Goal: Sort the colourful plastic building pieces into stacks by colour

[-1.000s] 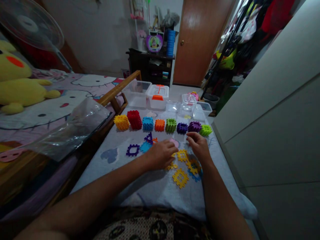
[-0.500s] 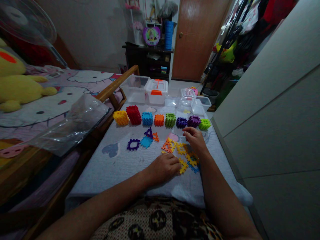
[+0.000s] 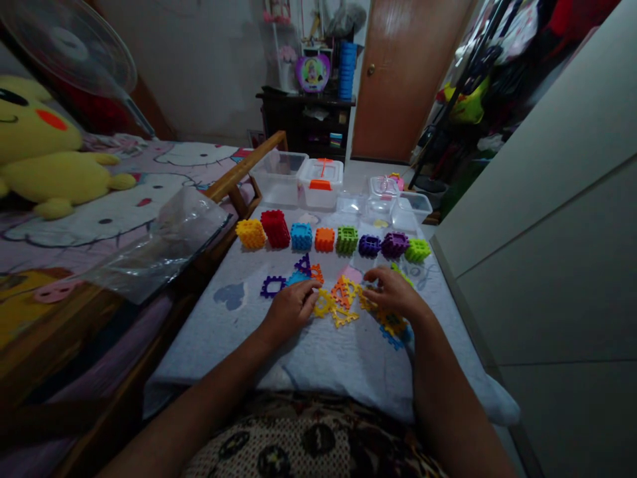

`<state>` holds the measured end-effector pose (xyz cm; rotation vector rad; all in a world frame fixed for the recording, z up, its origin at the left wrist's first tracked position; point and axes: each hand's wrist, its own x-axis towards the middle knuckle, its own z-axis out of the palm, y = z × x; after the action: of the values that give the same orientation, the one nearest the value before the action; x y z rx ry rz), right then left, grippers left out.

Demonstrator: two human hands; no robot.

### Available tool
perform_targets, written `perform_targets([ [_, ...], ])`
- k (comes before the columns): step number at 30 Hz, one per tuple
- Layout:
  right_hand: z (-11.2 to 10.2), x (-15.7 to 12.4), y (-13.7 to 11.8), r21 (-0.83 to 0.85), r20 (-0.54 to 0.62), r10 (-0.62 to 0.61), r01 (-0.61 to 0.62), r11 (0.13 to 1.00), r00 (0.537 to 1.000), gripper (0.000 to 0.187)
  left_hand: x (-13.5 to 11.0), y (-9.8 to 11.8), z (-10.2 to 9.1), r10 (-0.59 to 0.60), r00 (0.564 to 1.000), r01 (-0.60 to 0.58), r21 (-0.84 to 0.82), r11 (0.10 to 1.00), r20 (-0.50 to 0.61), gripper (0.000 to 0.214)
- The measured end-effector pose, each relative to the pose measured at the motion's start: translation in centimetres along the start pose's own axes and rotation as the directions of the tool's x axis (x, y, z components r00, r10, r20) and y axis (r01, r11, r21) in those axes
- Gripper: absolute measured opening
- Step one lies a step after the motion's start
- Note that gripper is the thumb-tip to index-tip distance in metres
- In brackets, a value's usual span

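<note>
Flat interlocking plastic tiles lie scattered on a grey sheet (image 3: 318, 358). My left hand (image 3: 290, 307) rests knuckles up, fingers curled, on a blue tile (image 3: 297, 279), next to a yellow tile (image 3: 326, 304). My right hand (image 3: 393, 292) lies over a heap of yellow tiles (image 3: 393, 323), its fingers bent and touching them. An orange triangle tile (image 3: 341, 291) sits between both hands. A purple square tile (image 3: 273, 286) lies to the left. Behind stands a row of built cubes: yellow (image 3: 251, 234), red (image 3: 275, 228), blue (image 3: 301, 236), orange (image 3: 324, 239), green (image 3: 347, 239), purple (image 3: 369, 245).
Clear plastic boxes (image 3: 278, 177) and a white box with an orange clasp (image 3: 320, 182) stand behind the cubes. A crumpled clear plastic bag (image 3: 164, 239) lies on the wooden bed rail at left. A yellow plush toy (image 3: 44, 159) sits on the bed. A grey wall (image 3: 542, 219) runs along the right.
My left hand moved forward and left from the near yellow tiles onto the blue tile. My right hand shifted slightly toward me over the yellow heap. The camera tilted a little.
</note>
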<state>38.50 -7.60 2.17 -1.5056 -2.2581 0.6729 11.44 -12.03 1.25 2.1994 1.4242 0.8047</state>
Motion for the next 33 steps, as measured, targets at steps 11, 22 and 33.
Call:
perform_targets([
  [11,0.1,-0.8,-0.3,-0.166,0.097,-0.061,0.076,0.983,0.993,0.037,-1.1,-0.3,0.2,0.248,0.964,-0.254,0.055,0.966,0.095,0.056],
  [22,1.0,0.7,-1.0,0.022,-0.27,0.004,0.002,1.0,0.963,0.007,-1.0,-0.4,0.6,0.225,0.963,-0.236,0.059,0.97,0.146,0.072],
  [33,1.1,0.4,-1.1,0.042,-0.159,-0.2,0.209,0.977,0.967,0.018,-0.9,-0.7,0.6,0.142,0.984,-0.154,0.12,0.981,0.104,0.062],
])
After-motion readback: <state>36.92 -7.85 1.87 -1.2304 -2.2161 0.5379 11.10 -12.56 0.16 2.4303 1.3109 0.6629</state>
